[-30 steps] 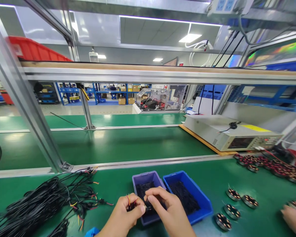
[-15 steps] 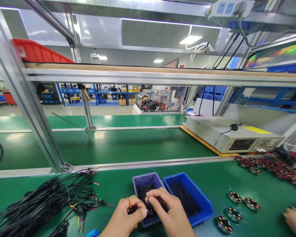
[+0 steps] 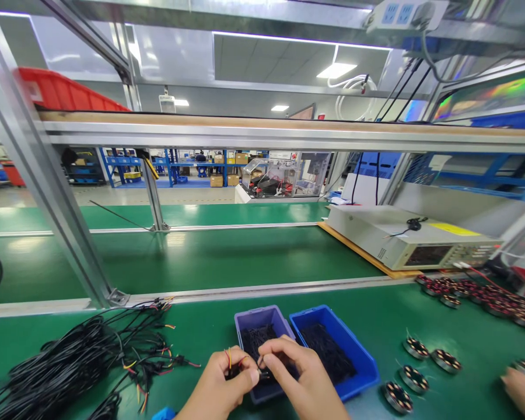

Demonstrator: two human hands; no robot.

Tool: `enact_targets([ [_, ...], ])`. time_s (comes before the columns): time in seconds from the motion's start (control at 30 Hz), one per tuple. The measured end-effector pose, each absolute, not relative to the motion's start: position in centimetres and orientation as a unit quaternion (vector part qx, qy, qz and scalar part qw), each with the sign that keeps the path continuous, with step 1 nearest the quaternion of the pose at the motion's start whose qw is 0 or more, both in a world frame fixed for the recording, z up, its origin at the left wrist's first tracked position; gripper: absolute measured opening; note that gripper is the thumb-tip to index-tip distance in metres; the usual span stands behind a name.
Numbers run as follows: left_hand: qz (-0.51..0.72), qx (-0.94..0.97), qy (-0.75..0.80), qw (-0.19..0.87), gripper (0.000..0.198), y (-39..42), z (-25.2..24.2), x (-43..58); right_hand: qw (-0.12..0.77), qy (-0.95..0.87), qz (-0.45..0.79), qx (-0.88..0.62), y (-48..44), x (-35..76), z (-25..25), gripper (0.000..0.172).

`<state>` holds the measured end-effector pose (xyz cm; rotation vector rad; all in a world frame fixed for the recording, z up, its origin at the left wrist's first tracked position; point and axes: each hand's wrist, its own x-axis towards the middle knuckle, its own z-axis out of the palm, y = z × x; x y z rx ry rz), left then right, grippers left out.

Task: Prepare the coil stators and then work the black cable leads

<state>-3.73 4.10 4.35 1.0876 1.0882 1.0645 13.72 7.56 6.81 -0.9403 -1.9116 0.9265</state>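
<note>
1. Both hands are low in the middle of the view, right at the near edge of the green bench, knuckles up, fingertips meeting over the near end of the purple bin (image 3: 257, 314).
2. The left hand (image 3: 221, 385) is curled into a loose fist. Thumb and forefinger pinch the wire ends (image 3: 230, 357), and short red and yellow leads poke up out of the grip.
3. The right hand (image 3: 300, 385) comes in from the right, wrist a bit raised and fingers bent. Its thumb and forefinger nip a small black piece (image 3: 263, 374) that's touching the left hand's fingertips. It's too tiny to tell exactly what it is.
4. So the wire ends and the black piece are up in the air between the two hands, just above the purple bin. That bin is full of small black bits, and so is the blue bin (image 3: 355, 351) touching it on the right.
5. The black cable bundle (image 3: 61, 367) sprawls on the bench to the left.
6. A few round copper-wound stators (image 3: 415, 382) sit to the right, and another person's hand (image 3: 522, 388) is at the far right edge.
7. On writing, there's honestly nothing I can read. The beige tester box (image 3: 402, 236) has a yellow label (image 3: 452, 228) and a dark display, both too blurry.
</note>
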Motion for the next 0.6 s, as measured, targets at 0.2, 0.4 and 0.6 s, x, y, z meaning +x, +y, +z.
enact_targets([
  [0.2,0.446,0.499,0.475,0.572,0.036,4.3,3.6,-4.4,0.343,-0.819,0.339,-0.31,7.6,14.7,8.0,0.022],
  [0.4,0.442,0.533,0.421,0.586,0.043,3.8,2.6,-4.8,0.33,-0.843,0.29,-0.31,7.3,14.2,7.3,0.021],
  [0.6,0.473,0.518,0.411,0.582,0.056,3.4,1.5,-4.3,0.311,-0.838,0.3,-0.333,7.1,15.0,7.6,0.025],
])
